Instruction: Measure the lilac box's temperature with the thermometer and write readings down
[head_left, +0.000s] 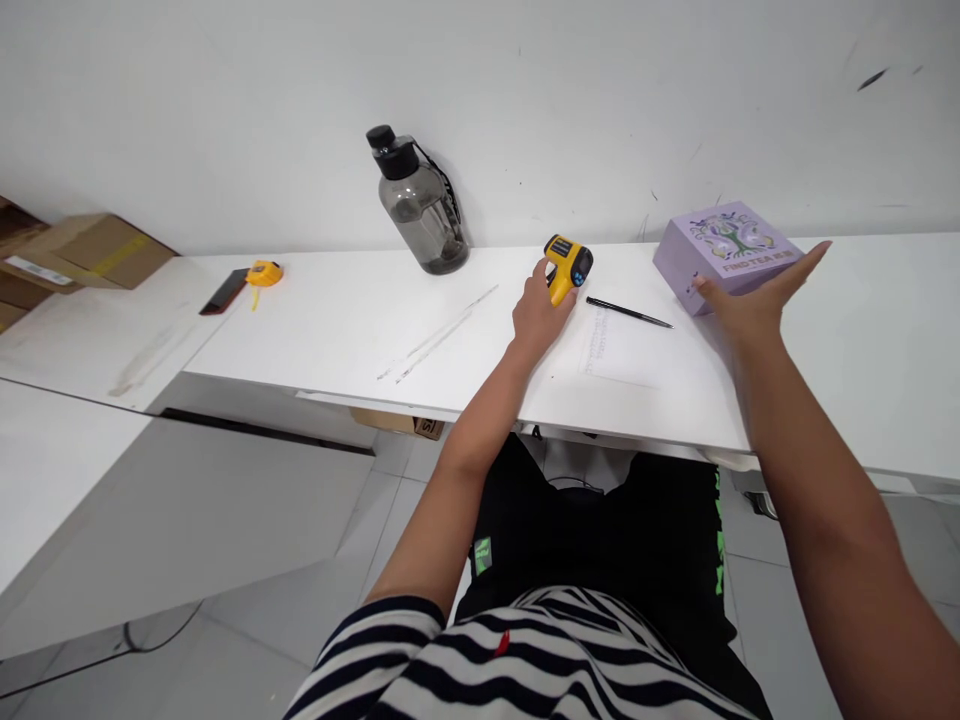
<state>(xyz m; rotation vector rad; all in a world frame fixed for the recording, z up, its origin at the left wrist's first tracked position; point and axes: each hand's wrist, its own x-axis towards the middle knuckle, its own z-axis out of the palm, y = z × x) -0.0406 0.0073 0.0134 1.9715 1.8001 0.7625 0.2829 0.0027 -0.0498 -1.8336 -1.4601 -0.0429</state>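
Left hand: the yellow-and-black plastic, pistol-shaped thermometer is grasped by the left hand, with the fingers curled about its handle.
Thermometer: it is held over the middle of the white, flat-topped desk, near the rear edge; whether the desk is touched by it cannot be told.
Right hand: the front of the lilac cardboard box is met by the right hand, which is spread wide; the thumb is set against the near face and a finger is stretched past the right side. Whether a firm grip is taken cannot be told.
Lilac box: it is placed on the desk near the pale wall, and its top is printed with a tree-like design and lettering.
Pen: the slim black pen is laid between thermometer and box, at the upper part of a white, faintly marked paper sheet.
Bottle: the translucent grey bottle with a black cap is stood upright left of the thermometer, partly filled.
Left end: an orange-yellow tape measure is seen just beside a dark, flat, red-edged object; brown cardboard boxes are grouped farther left.
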